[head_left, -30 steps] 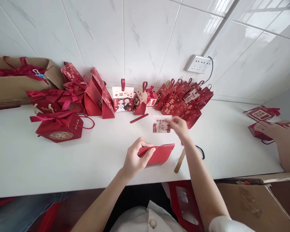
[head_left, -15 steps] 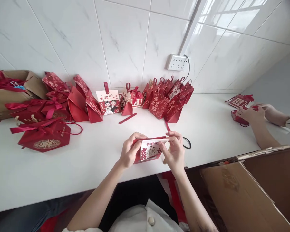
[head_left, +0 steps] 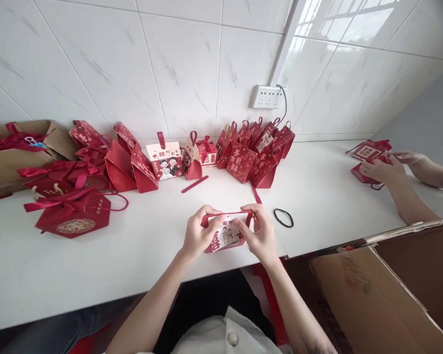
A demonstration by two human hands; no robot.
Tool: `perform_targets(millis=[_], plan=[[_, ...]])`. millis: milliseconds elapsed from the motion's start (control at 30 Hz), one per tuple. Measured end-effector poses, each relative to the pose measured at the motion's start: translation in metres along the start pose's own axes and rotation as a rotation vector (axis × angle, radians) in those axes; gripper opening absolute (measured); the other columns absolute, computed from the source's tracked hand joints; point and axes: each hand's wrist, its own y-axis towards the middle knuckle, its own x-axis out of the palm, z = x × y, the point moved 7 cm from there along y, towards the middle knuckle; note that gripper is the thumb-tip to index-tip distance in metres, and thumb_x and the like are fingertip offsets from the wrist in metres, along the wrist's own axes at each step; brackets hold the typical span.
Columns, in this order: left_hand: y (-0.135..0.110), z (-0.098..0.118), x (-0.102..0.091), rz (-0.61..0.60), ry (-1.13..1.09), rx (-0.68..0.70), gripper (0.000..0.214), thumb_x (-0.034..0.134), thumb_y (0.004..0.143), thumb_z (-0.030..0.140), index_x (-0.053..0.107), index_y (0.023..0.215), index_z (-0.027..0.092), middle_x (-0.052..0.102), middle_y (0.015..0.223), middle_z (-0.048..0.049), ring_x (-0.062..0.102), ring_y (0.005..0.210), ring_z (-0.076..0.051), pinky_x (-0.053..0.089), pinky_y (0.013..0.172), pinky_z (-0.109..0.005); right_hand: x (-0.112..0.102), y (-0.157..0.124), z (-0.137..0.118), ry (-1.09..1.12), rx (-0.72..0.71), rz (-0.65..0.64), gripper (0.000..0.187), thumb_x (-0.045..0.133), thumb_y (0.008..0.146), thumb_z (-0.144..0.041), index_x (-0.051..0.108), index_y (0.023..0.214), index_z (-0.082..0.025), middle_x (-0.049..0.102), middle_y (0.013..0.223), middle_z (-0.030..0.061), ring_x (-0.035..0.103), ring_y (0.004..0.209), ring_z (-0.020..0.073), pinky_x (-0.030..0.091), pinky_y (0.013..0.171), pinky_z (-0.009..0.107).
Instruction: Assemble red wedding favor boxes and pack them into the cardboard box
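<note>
Near the table's front edge, a red gift box [head_left: 227, 248] with a white card panel [head_left: 226, 235] printed with a couple is held upright between both hands. My left hand [head_left: 201, 230] pinches its top left edge, thumb on the panel. On the top right edge, my right hand [head_left: 259, 233] grips in the same way, thumb pressed on the card. Fingers behind the box are hidden. A black elastic band [head_left: 283, 218] lies right of my right hand. Farther back are a loose red ribbon strip [head_left: 195, 184] and another red ribbon [head_left: 257, 196].
Several red gift boxes [head_left: 242, 161] stand along the wall. Hexagonal boxes with bows [head_left: 76, 216] sit at left beside an open carton [head_left: 7, 164]. At right, another person's hands [head_left: 386, 169] hold a red box. A large cardboard box [head_left: 384, 290] stands at lower right.
My right hand has shifted from the card's right side to the box's top right edge. The white panel now lies closer against the box front. The camera view has shifted slightly.
</note>
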Motion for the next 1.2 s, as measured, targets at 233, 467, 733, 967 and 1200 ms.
perform_targets(millis=[233,467,733,967,1200], plan=[[0.002,0.003,-0.003,-0.02,0.093,-0.002,0.02,0.059,0.081,0.034,0.057,0.07,0.018,0.06,0.059,0.0038,0.048,0.049,-0.006,0.039,0.047,-0.017,0.0,0.004,-0.001,0.058,0.07,-0.035,0.013,0.063,0.082,-0.031,0.055,0.087,-0.021,0.054,0.082,0.0004,0.053,0.077,0.015,0.045,0.07,0.029],[0.01,0.021,-0.001,-0.178,0.151,0.03,0.019,0.058,0.082,0.03,0.057,0.068,0.017,0.061,0.06,0.0036,0.054,0.052,-0.008,0.041,0.049,-0.017,0.0,0.007,-0.005,0.048,0.192,-0.105,0.013,0.061,0.081,-0.031,0.053,0.082,-0.021,0.051,0.068,-0.0027,0.049,0.061,0.0124,0.039,0.05,0.023],[0.016,0.038,0.005,-0.192,0.306,0.271,0.012,0.06,0.084,0.023,0.065,0.075,0.018,0.059,0.067,0.002,0.057,0.061,-0.008,0.044,0.055,-0.017,-0.002,0.002,-0.006,0.016,0.058,-0.028,0.021,0.062,0.08,-0.032,0.054,0.096,-0.02,0.063,0.091,0.0027,0.06,0.085,0.0163,0.049,0.079,0.031],[0.016,0.038,0.002,-0.164,0.316,0.297,0.009,0.064,0.08,0.021,0.065,0.072,0.018,0.058,0.063,0.0039,0.055,0.056,-0.007,0.043,0.052,-0.017,-0.08,-0.034,0.073,-0.279,0.471,0.11,0.027,0.05,0.084,-0.044,0.059,0.084,-0.018,0.067,0.084,0.0069,0.062,0.078,0.0205,0.048,0.074,0.035],[0.014,0.037,0.001,-0.144,0.379,0.273,0.011,0.063,0.08,0.021,0.064,0.07,0.019,0.058,0.063,0.0043,0.055,0.056,-0.007,0.042,0.052,-0.019,-0.06,-0.041,0.084,-0.618,0.698,-0.099,0.033,0.048,0.089,-0.047,0.057,0.076,-0.019,0.066,0.078,0.0049,0.06,0.071,0.0203,0.04,0.062,0.03]])
